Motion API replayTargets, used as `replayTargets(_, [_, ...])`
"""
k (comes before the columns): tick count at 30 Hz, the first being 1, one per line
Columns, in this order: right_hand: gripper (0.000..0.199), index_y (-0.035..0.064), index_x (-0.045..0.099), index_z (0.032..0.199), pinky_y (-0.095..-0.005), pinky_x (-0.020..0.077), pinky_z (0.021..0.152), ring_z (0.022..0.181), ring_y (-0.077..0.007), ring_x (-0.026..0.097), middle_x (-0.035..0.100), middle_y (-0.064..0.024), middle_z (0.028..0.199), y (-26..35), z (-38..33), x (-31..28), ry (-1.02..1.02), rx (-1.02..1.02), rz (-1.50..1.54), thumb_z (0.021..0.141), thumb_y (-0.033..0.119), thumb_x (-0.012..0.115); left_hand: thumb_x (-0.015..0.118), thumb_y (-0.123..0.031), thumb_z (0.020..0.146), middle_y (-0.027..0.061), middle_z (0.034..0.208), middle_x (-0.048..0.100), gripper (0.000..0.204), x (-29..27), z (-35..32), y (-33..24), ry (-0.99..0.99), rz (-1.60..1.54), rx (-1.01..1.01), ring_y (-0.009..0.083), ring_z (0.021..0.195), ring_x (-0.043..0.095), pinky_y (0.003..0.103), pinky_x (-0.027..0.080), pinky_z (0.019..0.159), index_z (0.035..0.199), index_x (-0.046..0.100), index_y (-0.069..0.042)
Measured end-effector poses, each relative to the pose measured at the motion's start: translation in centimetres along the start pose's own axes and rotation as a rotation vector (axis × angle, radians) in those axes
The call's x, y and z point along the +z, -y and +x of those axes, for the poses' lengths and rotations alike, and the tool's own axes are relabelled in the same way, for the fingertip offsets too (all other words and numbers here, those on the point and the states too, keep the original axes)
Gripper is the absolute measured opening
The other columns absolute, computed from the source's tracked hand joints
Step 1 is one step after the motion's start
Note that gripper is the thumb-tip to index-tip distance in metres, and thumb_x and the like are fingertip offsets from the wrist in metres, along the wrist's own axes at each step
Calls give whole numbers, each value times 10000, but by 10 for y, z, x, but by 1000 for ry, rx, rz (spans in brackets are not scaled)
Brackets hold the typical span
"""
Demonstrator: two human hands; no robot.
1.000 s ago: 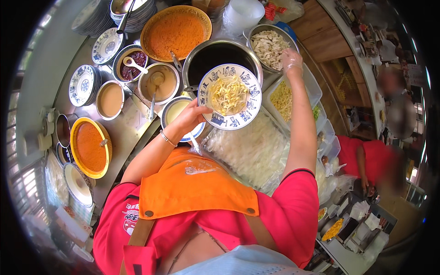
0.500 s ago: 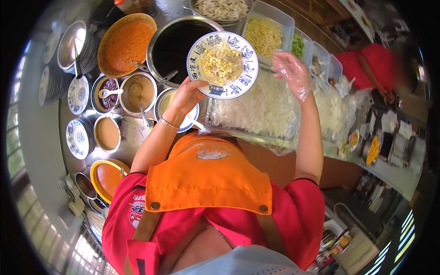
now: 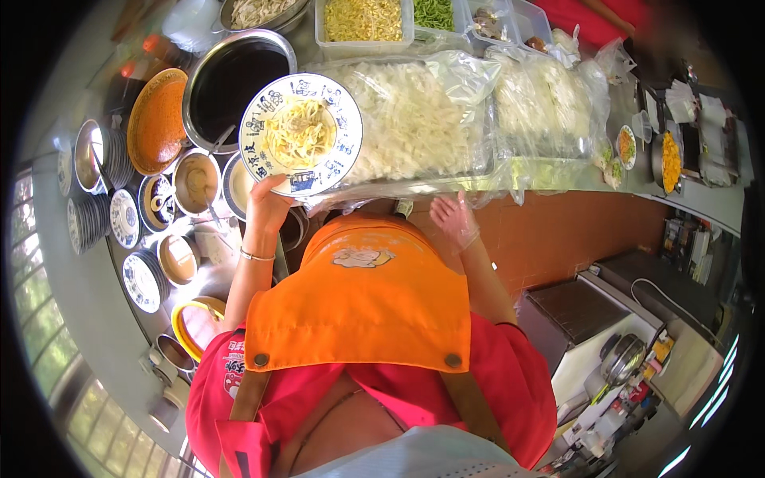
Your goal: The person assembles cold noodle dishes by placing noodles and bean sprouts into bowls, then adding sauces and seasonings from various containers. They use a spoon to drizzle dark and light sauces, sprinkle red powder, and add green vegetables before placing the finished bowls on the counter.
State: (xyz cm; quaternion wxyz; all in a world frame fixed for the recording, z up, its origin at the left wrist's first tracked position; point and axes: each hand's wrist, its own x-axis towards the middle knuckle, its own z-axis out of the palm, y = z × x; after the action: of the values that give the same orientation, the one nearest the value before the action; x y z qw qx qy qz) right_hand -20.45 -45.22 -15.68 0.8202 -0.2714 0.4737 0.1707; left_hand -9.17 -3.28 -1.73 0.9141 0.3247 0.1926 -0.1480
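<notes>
My left hand (image 3: 269, 205) grips the near rim of a white plate (image 3: 347, 127) with blue printed drawings. On the plate lies a small heap of pale bean sprouts (image 3: 300, 134), perhaps with other pale strips. The plate is held above the counter, between a pot of dark liquid (image 3: 239, 88) and a tray of broad white noodles (image 3: 406, 119) lined with clear plastic. My right hand (image 3: 454, 221) wears a clear plastic glove and holds nothing. Its fingers are apart, and it hangs in front of the counter's near edge, close to my apron.
At the left stand an orange basin of red sauce (image 3: 157, 123), a bowl of tan sauce (image 3: 197, 183) with a spoon, and stacked plates (image 3: 142, 280). Behind the noodles are tubs of bean sprouts (image 3: 362, 20) and green shreds (image 3: 433, 13). A person in red (image 3: 590, 20) stands far right.
My view has shifted to the right. My right hand has come down from above the noodles to in front of the counter. My left hand still holds the plate.
</notes>
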Motion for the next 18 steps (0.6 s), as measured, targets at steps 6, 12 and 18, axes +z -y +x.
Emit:
replayTargets(6, [223, 29, 620, 973, -396, 530, 856, 988, -251, 620, 651, -131, 983, 64, -1, 11, 199, -77, -246, 899, 237, 654, 564, -14, 780, 125, 1342, 539, 633, 28, -56, 68, -35, -24, 84, 273, 1235, 532, 403, 459, 1024, 1392, 401, -10])
replayTargets(12, [508, 9, 564, 1143, -423, 543, 870, 1031, -284, 636, 635, -191, 1182, 47, -5, 2, 9, 404, -396, 886, 433, 672, 580, 20, 750, 156, 1303, 562, 632, 59, -88, 126, -65, -95, 44, 284, 1162, 577, 387, 483, 980, 1363, 424, 23])
replayTargets(18, [200, 73, 562, 986, -270, 496, 634, 731, -164, 588, 588, -44, 841, 36, 56, -63, 170, 80, -15, 875, 166, 700, 577, 11, 749, 166, 1292, 571, 618, 68, -94, 136, -12, -22, -19, 282, 1151, 586, 396, 489, 981, 1349, 429, 41])
